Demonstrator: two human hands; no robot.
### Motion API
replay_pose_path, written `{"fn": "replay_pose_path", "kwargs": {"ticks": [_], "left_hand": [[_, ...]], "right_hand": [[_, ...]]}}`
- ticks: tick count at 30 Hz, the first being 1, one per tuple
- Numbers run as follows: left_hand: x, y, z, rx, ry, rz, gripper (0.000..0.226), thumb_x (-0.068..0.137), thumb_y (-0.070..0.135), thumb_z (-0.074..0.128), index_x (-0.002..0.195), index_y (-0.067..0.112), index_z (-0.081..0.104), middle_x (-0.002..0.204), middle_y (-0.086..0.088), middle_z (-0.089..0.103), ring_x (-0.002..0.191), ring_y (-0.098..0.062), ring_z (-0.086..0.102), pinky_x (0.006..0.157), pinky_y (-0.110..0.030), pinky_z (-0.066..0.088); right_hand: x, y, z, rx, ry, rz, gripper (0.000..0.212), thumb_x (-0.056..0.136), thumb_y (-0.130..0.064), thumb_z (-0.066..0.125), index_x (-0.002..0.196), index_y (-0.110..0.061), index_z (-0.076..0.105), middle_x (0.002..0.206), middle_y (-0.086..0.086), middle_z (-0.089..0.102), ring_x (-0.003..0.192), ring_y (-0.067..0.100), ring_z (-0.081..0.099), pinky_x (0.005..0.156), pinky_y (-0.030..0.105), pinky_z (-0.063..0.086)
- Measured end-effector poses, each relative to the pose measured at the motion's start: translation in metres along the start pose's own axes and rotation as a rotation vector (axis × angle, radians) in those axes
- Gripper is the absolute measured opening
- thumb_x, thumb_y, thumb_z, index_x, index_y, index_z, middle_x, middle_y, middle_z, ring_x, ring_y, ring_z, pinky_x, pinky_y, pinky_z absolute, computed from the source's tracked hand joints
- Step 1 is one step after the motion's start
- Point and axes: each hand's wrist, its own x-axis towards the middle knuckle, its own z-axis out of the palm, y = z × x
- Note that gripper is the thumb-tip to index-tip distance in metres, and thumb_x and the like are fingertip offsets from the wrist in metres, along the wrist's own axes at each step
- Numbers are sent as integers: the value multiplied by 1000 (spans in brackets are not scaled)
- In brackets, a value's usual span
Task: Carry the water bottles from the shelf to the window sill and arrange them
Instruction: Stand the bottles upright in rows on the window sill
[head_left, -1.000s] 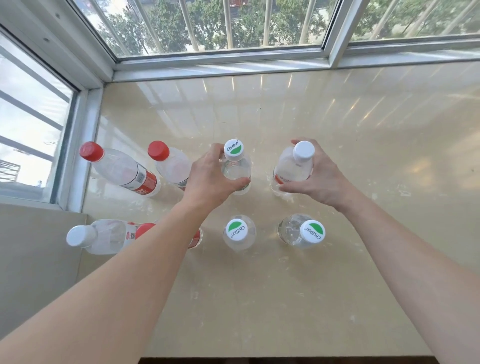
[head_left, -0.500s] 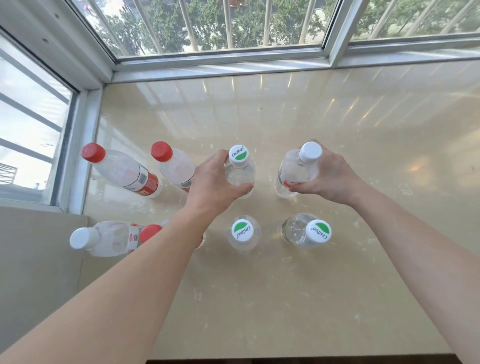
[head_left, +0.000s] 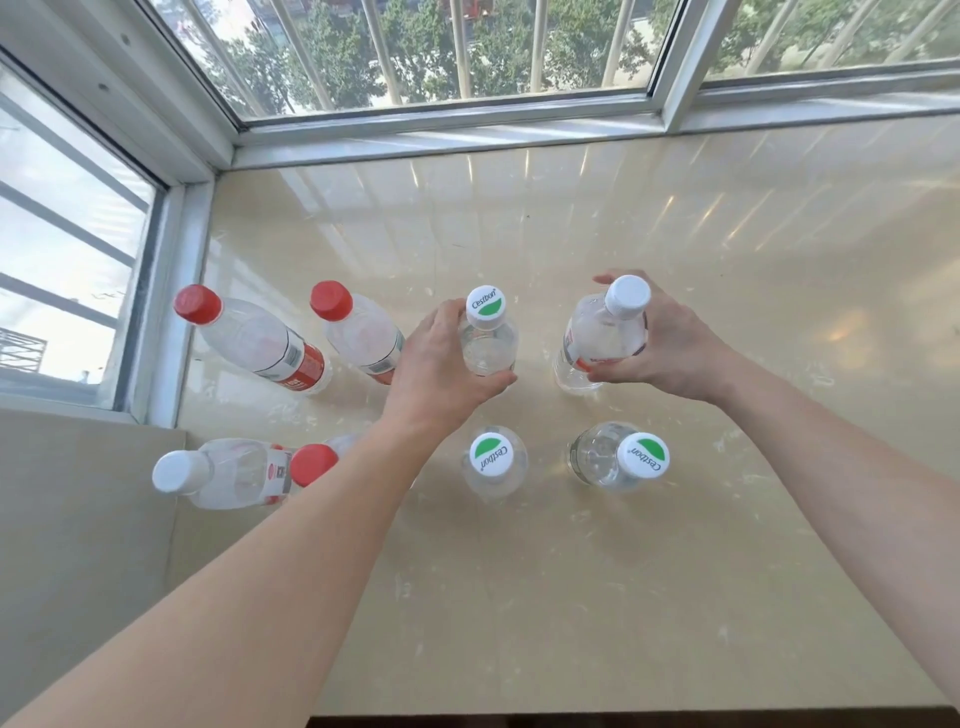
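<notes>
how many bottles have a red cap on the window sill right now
3: two red-capped bottles in the back row at left, a third in the front row, partly behind the left forearm. None looks fully hidden.

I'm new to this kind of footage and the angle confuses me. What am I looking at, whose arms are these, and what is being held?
There is no machine here: a person wears a wide-angle camera on the head, so you look down along their own two bare arms. The surface is a glossy beige window sill in a corner, with windows to the left and straight ahead.

Eight water bottles stand on it in two rows of four. The left hand has its grip around a bottle with a green-and-white cap. The right hand grips a bottle with a plain white cap. Both bottles look as if they stand on the sill.

Left of them stand two red-capped bottles. The near row has a white-capped bottle, a red-capped one partly hidden behind the left forearm, and two more green-and-white-capped ones. The lens makes the outer bottles seem to lean.
</notes>
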Motion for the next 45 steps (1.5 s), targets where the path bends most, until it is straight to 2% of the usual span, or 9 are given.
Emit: {"fn": "replay_pose_path", "kwargs": {"ticks": [2, 4, 8, 13, 21, 30, 35, 38, 45], "left_hand": [[-3, 2, -7, 19, -13, 2, 82, 70, 36, 87, 138, 17, 44, 136, 2, 54, 126, -16, 49, 94, -23, 37], [-11, 8, -23, 54, -22, 18, 90, 72, 38, 86, 145, 18, 38, 144, 2, 49, 132, -16, 46, 103, -28, 38], [-50, 33, -83, 262, 57, 153, 71, 80, 48, 74, 140, 22, 45, 134, 4, 55, 118, -18, 54, 83, -29, 41], [-128, 34, -174, 550, 168, 191, 48, 83, 46, 68, 120, 17, 60, 116, 2, 66, 111, -26, 60, 71, -40, 56], [-189, -10, -270, 690, 230, -49, 48, 86, 44, 69, 122, 13, 61, 122, -1, 63, 111, -28, 59, 66, -45, 54], [-120, -96, -270, 539, 122, -34, 50, 85, 48, 67, 124, 16, 60, 120, -2, 64, 114, -28, 58, 82, -44, 52], [-73, -137, -244, 495, 24, -35, 56, 87, 55, 62, 129, 19, 55, 123, 2, 61, 117, -22, 56, 78, -34, 47], [-54, -150, -229, 459, -31, -44, 62, 86, 57, 62, 133, 18, 52, 126, 1, 60, 119, -22, 55, 83, -35, 47], [-20, -180, -201, 370, -69, -46, 76, 81, 54, 71, 140, 13, 45, 134, -5, 55, 119, -29, 56, 95, -38, 44]], "right_hand": [[-6, -2, -5, 40, -17, -3, 103, 60, -20, 95, 140, -50, 37, 118, -28, 58, 110, 2, 59, 92, 17, 50], [-17, -7, -14, 14, -19, -13, 108, 61, -22, 95, 146, -48, 33, 128, -29, 51, 121, 4, 53, 99, 25, 45], [-58, -40, -52, -260, 28, -85, 97, 70, -33, 90, 151, -34, 35, 137, -4, 51, 129, 12, 48, 106, 31, 37], [-110, -111, -84, -706, 226, -448, 58, 78, -26, 78, 132, -12, 60, 119, 12, 63, 103, 38, 61, 83, 47, 54], [-125, -235, -33, -677, 270, -664, 43, 80, -17, 76, 121, -8, 66, 117, 10, 64, 102, 36, 62, 68, 44, 59], [-62, -263, 81, -635, 72, -324, 58, 86, -26, 70, 139, -10, 51, 126, 11, 56, 112, 32, 58, 92, 41, 50], [-28, -242, 126, -507, 41, -1, 72, 86, -28, 69, 149, -13, 38, 142, 9, 48, 124, 28, 52, 90, 32, 42], [-12, -234, 145, -452, 33, 71, 76, 85, -29, 70, 151, -13, 36, 143, 10, 47, 128, 28, 49, 86, 26, 33], [22, -209, 171, -359, 33, 219, 83, 82, -30, 76, 151, -16, 33, 138, 11, 46, 129, 27, 45, 92, 31, 36]]}}
